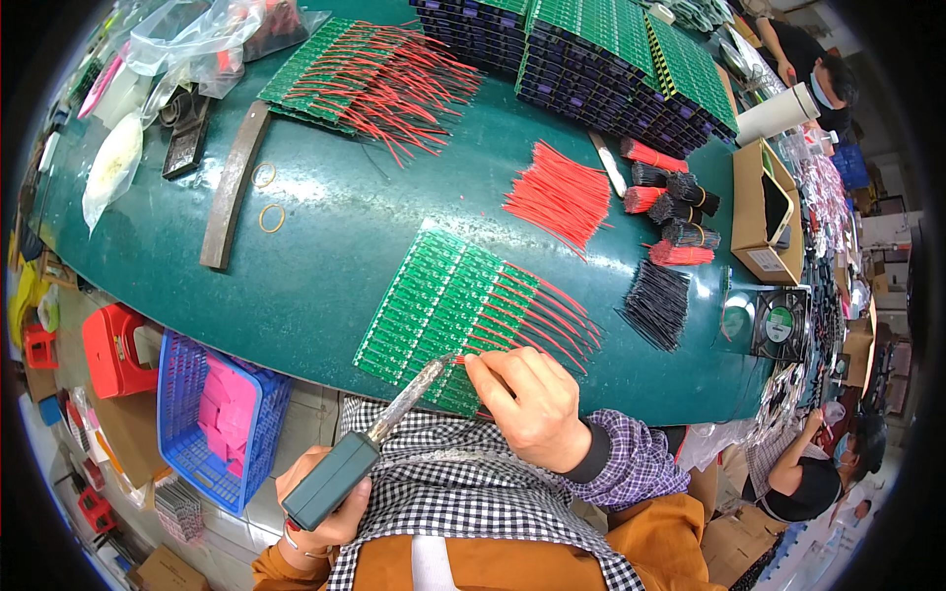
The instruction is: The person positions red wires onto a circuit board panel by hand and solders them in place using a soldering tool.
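My left hand [340, 522] is closed around the dark green handle of a soldering iron [333, 481]. The iron's metal shaft slants up to the right, and its tip is at the lower part of a green circuit board panel [419, 305]. My right hand [537, 409] pinches a red wire at the panel, close to the tip; the fingers partly hide it. A row of red wires [552, 320] sticks out from the panel's right side. Beyond the panel lies a pile of loose red wires [562, 197], and further right a pile of black wires [656, 303].
Wired boards [305, 79] lie at the far left beside a metal bar [235, 187]. Tall board stacks [591, 69] stand at the back, near bundled wires [680, 209], a cardboard box [767, 222] and a fan [780, 323]. A blue basket [187, 433] is below the table edge. Two people are at right.
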Tool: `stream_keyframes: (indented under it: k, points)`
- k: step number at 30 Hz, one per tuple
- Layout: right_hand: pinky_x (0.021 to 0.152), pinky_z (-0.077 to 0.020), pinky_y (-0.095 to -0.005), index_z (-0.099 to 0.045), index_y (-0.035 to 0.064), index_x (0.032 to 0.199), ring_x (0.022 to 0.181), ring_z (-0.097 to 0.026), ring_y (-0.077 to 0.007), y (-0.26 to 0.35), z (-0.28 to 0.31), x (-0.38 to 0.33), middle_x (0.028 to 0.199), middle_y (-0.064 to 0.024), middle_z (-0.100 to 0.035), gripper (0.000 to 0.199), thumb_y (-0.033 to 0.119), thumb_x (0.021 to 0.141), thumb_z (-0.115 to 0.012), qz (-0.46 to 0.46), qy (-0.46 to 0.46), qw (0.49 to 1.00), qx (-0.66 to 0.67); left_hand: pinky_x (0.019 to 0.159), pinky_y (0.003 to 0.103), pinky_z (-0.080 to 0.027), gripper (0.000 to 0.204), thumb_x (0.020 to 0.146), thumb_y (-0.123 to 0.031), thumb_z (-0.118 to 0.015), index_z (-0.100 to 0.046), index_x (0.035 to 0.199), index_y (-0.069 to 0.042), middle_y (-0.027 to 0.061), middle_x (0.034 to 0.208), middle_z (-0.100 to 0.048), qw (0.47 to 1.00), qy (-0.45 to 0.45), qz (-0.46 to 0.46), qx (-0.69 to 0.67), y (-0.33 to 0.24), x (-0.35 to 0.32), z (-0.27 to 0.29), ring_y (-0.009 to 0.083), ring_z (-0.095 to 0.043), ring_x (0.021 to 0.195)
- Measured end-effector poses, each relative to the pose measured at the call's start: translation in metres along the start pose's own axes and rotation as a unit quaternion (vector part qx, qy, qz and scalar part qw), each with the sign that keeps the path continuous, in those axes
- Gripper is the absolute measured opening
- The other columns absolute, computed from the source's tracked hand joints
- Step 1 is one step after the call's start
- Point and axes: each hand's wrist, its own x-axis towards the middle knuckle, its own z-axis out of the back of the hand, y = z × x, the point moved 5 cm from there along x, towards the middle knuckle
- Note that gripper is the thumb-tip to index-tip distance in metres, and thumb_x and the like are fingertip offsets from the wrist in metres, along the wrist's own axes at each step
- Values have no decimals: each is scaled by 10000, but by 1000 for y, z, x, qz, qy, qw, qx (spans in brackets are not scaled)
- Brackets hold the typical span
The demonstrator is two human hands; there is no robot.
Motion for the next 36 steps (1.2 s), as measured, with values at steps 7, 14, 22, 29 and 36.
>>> stream_keyframes:
  k: [7,14,22,29,36]
  points:
    - [676,-543,-343,-765,-15,1054,795,-674,-224,0,-1,0,954,-86,-704,326,53,735,-752,0,-12,1000,-4,647,389,-593,259,717,-52,-810,-765,954,43,172,880,-733,999,28,-5,33,6,-11,1,324,-737,724]
    - [661,-535,-340,-770,-14,1035,794,-678,-218,8,5,-1,943,-82,-717,310,48,732,-766,20,-44,999,7,684,395,-610,302,717,-68,-812,-765,987,61,199,927,-753,992,10,116,-48,19,-29,0,344,-758,761]
    - [661,-540,-339,-762,-17,1050,796,-679,-220,8,1,-5,942,-85,-706,307,34,747,-757,-3,-6,1000,12,696,391,-612,303,721,-75,-818,-765,985,63,199,929,-754,999,35,24,22,11,-19,2,344,-761,771]
    - [667,-544,-342,-757,-19,1051,799,-678,-225,9,1,-5,952,-89,-702,306,38,751,-746,-6,4,1000,11,670,384,-602,261,723,-68,-821,-766,950,49,176,894,-737,999,-7,27,-29,1,-5,2,335,-745,744]
    - [671,-544,-341,-754,-23,1046,801,-679,-225,9,0,-5,951,-90,-700,305,41,748,-744,-5,4,1000,7,653,384,-592,250,700,-47,-819,-767,929,36,164,875,-723,1000,2,17,-24,-2,-1,0,332,-728,728]
